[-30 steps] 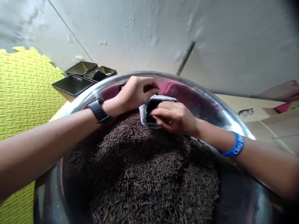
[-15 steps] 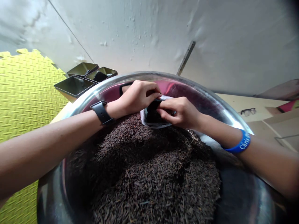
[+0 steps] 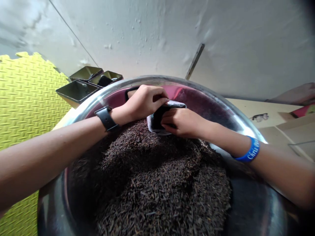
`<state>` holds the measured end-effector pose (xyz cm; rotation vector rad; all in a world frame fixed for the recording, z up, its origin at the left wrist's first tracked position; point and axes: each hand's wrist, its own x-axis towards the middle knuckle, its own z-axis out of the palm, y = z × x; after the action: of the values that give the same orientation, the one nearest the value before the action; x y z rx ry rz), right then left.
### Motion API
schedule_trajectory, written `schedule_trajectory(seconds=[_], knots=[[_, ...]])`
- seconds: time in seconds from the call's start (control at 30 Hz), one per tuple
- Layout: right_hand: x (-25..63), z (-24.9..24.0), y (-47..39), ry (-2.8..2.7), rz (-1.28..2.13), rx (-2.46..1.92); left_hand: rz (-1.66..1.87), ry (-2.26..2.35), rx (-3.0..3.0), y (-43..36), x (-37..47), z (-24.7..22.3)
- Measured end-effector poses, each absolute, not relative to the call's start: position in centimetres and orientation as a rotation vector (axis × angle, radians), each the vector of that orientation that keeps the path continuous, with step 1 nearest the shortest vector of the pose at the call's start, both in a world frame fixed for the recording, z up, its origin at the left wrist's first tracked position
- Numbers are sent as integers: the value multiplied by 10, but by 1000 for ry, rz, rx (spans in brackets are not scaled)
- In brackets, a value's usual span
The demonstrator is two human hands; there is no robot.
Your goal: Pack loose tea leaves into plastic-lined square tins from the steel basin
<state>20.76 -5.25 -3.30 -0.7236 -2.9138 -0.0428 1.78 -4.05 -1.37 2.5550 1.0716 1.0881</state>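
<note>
At the far left a yellow foam mat [image 3: 27, 98] with a ribbed, embossed surface is seen, and beyond it three dark, square metal tins [image 3: 86, 83] stand close together. The middle is filled by a wide, polished steel bowl [image 3: 221, 105], heaped with dark, dry, needle-like loose leaves [image 3: 157, 186]. At the far side of the heap a small white pouch [image 3: 157, 119] is held, its dark open mouth turned toward the viewer. The left hand [image 3: 145, 101], a black watch [image 3: 106, 118] on its wrist, is curled over the pouch's upper left edge and clamped on it. The right hand [image 3: 183, 123], a blue band [image 3: 251, 150] on its wrist, lies just right of the pouch, fingers flat across the mouth, touching it; a firm grip there cannot be told. Both hands are equally near the pouch.
</note>
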Motion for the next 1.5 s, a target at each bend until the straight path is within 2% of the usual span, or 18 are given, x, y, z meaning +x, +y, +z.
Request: schedule_trajectory(seconds=[0.23,0.43,0.57,0.97,1.27,1.5], knots=[[209,-34,-49,-2783,-116,-765,1108,1045,2590,-40,17,-15],[204,-29,-58,-2910,128,-737,1072,1069,2579,-41,17,-14],[204,-34,-57,-2930,170,-703,1022,1086,2555,-40,17,-14],[207,-38,-53,-2913,-19,-771,1063,1081,2580,-40,17,-13],[200,-24,-64,-2969,1,-990,985,1125,2558,-41,16,-12],[199,-33,-63,-2974,-14,-924,929,1115,2577,-42,16,-10]])
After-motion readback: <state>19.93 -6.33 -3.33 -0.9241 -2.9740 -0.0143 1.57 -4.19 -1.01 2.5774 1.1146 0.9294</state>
